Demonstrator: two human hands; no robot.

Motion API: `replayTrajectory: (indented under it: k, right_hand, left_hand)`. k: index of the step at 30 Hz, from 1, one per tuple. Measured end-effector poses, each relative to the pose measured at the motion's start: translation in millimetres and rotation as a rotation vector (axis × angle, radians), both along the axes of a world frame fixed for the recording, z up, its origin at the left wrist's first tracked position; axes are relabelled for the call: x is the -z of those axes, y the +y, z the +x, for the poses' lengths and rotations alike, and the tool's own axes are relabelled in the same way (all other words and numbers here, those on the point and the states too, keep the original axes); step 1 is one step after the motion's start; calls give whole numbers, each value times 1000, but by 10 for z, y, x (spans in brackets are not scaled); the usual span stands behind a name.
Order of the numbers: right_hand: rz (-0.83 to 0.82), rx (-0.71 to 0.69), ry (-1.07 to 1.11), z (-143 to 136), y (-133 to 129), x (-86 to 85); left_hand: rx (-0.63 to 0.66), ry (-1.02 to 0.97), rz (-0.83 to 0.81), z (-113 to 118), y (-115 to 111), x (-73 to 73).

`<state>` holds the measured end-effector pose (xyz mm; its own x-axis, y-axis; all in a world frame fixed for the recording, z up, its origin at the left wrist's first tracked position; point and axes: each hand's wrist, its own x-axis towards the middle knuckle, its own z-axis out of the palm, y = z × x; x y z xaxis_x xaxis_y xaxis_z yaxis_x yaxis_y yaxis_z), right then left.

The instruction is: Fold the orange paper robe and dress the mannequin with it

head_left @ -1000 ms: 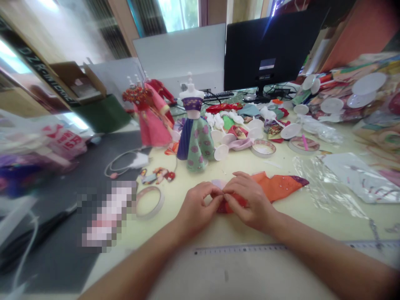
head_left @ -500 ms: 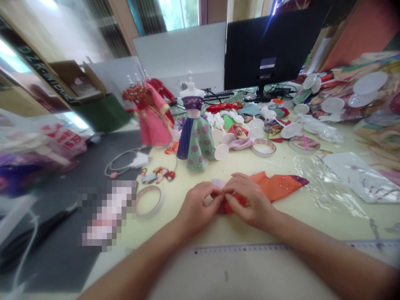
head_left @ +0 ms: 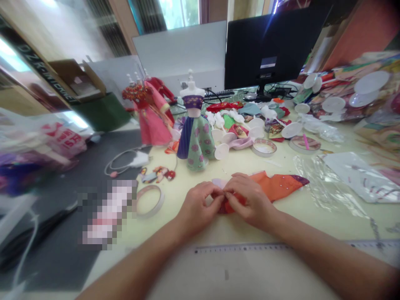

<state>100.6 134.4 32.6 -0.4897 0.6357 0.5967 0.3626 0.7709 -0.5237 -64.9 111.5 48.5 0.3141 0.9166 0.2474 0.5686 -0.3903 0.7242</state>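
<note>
An orange doll dress with a dark red-purple trim lies on the table, its far end pointing right. My left hand pinches the dark edge of the dress at its left end. Thumb and fingertips of my right hand are closed on the same spot, touching the left fingertips. A pale round piece, probably a stand base, shows just behind the fingers. What lies exactly between the fingertips is hidden. Beyond the hands stands a small mannequin in a purple top and a blue and green skirt.
A tape roll lies left of my hands, and a ruler runs along the front. Dressed mannequins and a heap of doll clothes fill the back, before a monitor. Clear plastic bags lie at right.
Almost nothing differs. Both hands keep their pinch at the same place, with only a very slight shift of the fingertips.
</note>
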Motion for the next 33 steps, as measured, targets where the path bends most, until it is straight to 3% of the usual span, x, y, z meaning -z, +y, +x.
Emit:
replayTrajectory:
  k: [11,18,33]
  right_hand:
    - [-114,60,63,5,-3,-25]
    - [-182,98,77,12,9,-4]
    - [-264,108,124,27,31,7]
  left_hand:
    - [-60,-193,-211,8,16,-72]
    - [-47,-400,-404,-24,50,-6]
    - [-92,-485,-452,-20,54,-7]
